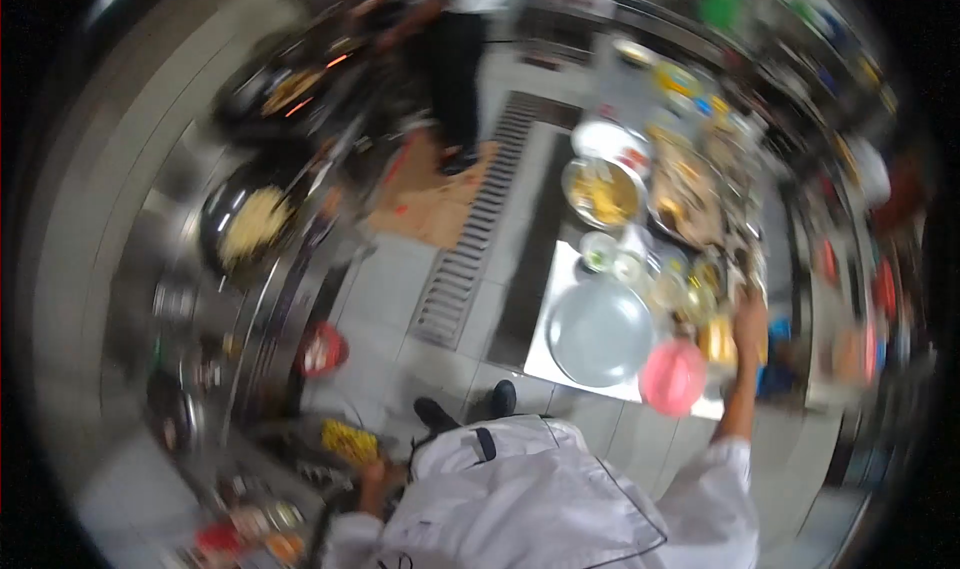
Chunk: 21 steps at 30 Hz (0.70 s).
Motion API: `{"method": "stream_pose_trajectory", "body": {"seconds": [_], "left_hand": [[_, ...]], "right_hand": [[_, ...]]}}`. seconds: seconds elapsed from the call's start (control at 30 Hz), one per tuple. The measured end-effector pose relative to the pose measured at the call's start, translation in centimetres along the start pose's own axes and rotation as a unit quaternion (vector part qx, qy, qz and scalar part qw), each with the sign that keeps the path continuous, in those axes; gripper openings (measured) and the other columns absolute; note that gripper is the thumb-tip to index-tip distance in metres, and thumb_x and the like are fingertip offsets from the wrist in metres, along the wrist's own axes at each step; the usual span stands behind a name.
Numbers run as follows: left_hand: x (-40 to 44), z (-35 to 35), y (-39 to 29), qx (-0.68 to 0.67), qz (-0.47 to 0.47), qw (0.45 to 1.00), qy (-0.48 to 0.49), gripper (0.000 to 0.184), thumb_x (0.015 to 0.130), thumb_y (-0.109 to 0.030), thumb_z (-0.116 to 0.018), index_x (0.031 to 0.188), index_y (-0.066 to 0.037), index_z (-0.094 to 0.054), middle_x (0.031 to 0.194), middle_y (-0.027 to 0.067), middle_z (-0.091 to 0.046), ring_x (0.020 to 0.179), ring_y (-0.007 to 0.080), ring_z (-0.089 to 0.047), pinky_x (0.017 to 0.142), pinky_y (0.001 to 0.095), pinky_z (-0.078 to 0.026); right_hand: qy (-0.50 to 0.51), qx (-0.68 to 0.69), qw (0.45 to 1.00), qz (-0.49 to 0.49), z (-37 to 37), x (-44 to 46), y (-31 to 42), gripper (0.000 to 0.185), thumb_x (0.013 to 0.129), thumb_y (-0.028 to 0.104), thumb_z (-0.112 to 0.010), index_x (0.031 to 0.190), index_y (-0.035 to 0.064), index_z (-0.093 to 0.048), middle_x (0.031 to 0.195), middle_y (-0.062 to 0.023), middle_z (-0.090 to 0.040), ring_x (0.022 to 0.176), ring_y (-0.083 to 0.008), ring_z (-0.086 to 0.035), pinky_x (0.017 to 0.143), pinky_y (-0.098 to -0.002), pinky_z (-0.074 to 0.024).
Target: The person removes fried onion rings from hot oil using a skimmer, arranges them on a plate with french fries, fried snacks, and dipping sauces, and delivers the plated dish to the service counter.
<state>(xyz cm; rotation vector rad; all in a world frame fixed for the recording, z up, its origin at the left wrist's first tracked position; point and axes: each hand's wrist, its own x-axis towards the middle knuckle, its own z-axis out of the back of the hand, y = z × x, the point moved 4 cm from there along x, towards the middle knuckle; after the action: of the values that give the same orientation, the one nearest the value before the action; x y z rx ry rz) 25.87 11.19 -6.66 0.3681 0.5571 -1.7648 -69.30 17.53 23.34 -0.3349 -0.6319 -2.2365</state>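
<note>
The person's left hand (pixel 375 474), at nine o'clock from the torso, is beside a heap of bright yellow food (pixel 348 441) at its eleven o'clock; blur leaves its grasp uncertain. The right hand (pixel 748 321), at two o'clock, reaches over the table, its grip also unclear, with a yellow blocky object (pixel 716 339) and round pink bowl (pixel 672 379) at its eight o'clock. A large round grey plate (pixel 600 332) lies at its nine. Farther out, at half past ten from the torso, a black wok (pixel 216 219) holds pale noodles (pixel 257 225).
</note>
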Motion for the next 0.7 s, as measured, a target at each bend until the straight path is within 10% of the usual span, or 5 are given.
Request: {"method": "stream_pose_trajectory", "body": {"seconds": [0.07, 0.13, 0.5, 0.6, 0.7], "left_hand": [[1.0, -2.7, 2.0, -0.208, 0.152, 0.957, -0.137, 0.054, 0.095, -0.045, -0.069, 0.133, -0.007, -0.068, 0.121, 0.024, -0.072, 0.106, 0.0408, -0.071, 0.095, 0.053, -0.055], [0.9, -0.7, 1.2, -0.248, 0.362, 0.898, -0.035, 0.061, 0.089, -0.05, -0.072, 0.13, -0.006, -0.069, 0.124, 0.0267, -0.072, 0.115, 0.0418, -0.07, 0.097, 0.0522, -0.055], [2.8, 10.8, 0.6, -0.448, 0.322, 0.818, -0.163, 0.069, 0.088, -0.057, -0.074, 0.102, 0.011, -0.076, 0.1, 0.0344, -0.075, 0.1, 0.0464, -0.075, 0.09, 0.0519, -0.059], [3.8, 11.9, 3.2, -0.485, 0.315, 0.797, -0.176, 0.06, 0.088, -0.058, -0.076, 0.104, 0.0, -0.08, 0.096, 0.0242, -0.078, 0.092, 0.0398, -0.077, 0.082, 0.0508, -0.06], [4.1, 14.6, 6.1, -0.523, 0.292, 0.774, -0.206, 0.065, 0.088, -0.054, -0.073, 0.102, 0.01, -0.075, 0.095, 0.0299, -0.076, 0.096, 0.0469, -0.076, 0.087, 0.0513, -0.058]], "right_hand": [[0.133, 0.169, 0.971, -0.108, 5.3, 0.0, 7.7, 0.045, 0.104, 0.029, -0.061, 0.133, -0.0051, -0.068, 0.111, -0.0217, -0.075, 0.096, -0.0323, -0.071, 0.087, -0.0433, -0.0535], [0.199, 0.317, 0.919, -0.126, 9.2, -1.1, 8.9, 0.042, 0.106, 0.028, -0.062, 0.132, -0.0052, -0.066, 0.096, -0.0136, -0.072, 0.073, -0.0209, -0.066, 0.067, -0.0344, -0.0526], [0.513, 0.366, 0.776, 0.027, -0.1, -4.5, 42.6, 0.045, 0.107, 0.034, -0.061, 0.131, -0.004, -0.065, 0.083, -0.01, -0.066, 0.047, -0.0127, -0.055, 0.04, -0.03, -0.04], [0.741, 0.355, 0.549, 0.154, -5.3, -10.6, 61.7, 0.041, 0.106, 0.037, -0.064, 0.118, -0.0024, -0.066, 0.076, -0.0094, -0.063, 0.043, -0.0139, -0.052, 0.036, -0.0311, -0.0357], [0.791, 0.325, 0.497, 0.145, -9.4, -21.1, 77.4, 0.043, 0.107, 0.044, -0.062, 0.098, 0.0017, -0.061, 0.061, -0.0039, -0.055, 0.041, -0.0135, -0.047, 0.036, -0.0284, -0.0335]]}}
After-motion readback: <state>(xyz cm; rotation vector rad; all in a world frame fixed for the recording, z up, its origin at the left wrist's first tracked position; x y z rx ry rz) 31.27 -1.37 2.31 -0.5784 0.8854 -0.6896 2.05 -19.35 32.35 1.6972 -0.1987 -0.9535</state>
